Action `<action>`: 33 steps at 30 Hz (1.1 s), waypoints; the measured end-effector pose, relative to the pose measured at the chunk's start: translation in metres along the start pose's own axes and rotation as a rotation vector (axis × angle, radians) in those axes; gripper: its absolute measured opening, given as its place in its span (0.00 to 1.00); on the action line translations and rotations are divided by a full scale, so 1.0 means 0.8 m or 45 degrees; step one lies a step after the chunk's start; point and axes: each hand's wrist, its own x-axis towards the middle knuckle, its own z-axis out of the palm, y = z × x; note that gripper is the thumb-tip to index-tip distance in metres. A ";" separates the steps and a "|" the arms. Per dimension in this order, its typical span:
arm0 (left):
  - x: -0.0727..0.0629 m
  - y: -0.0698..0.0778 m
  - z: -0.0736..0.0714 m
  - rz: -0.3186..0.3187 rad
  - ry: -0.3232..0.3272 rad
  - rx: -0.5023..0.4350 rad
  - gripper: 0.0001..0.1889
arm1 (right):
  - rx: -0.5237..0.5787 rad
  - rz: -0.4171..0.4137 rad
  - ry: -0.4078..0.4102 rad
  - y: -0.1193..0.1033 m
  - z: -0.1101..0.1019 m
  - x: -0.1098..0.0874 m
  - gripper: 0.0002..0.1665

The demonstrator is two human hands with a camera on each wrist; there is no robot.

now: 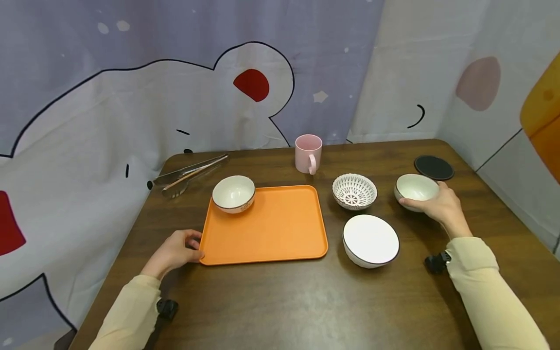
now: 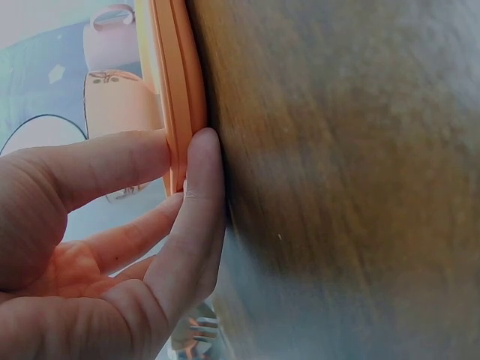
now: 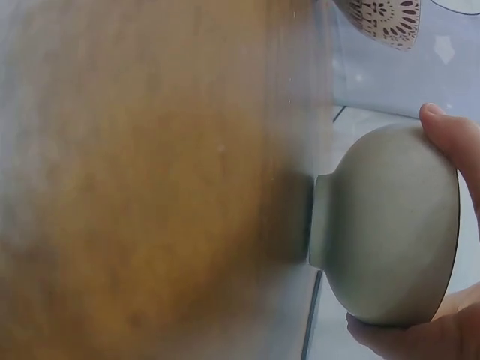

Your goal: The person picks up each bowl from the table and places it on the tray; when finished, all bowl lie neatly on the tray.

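Observation:
On the left, my left hand (image 1: 177, 250) pinches the near left corner of the orange tray (image 1: 280, 228); the left wrist view has the tray's rim (image 2: 180, 82) between thumb and fingers. A white bowl (image 1: 234, 194) with a dark rim stands at the tray's far left corner. At the right side of the table, my right hand (image 1: 442, 204) grips a pale green bowl (image 1: 415, 187) by its sides, thumb and fingers spread across it. In the right wrist view this bowl (image 3: 397, 225) is upright, its foot close over the tabletop.
Between tray and right hand are a patterned bowl (image 1: 354, 192) and a white bowl (image 1: 371, 241). A pink mug (image 1: 308, 153) stands at the back. Tongs and a fork lie at the far left, chiefly visible as metal utensils (image 1: 192, 174). A black round coaster (image 1: 434, 167) lies behind the green bowl.

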 end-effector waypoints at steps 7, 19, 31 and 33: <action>-0.001 -0.001 0.001 -0.011 0.004 0.016 0.29 | 0.026 0.017 0.013 -0.010 -0.010 -0.005 0.76; 0.001 -0.002 -0.001 0.009 0.013 0.041 0.28 | 0.000 -0.035 0.050 -0.036 -0.024 -0.016 0.76; 0.000 0.000 -0.002 0.002 0.003 0.038 0.28 | 0.032 -0.096 0.060 -0.070 -0.031 -0.033 0.78; 0.000 0.001 -0.002 -0.002 0.002 0.038 0.28 | 0.041 -0.105 0.066 -0.075 -0.032 -0.036 0.78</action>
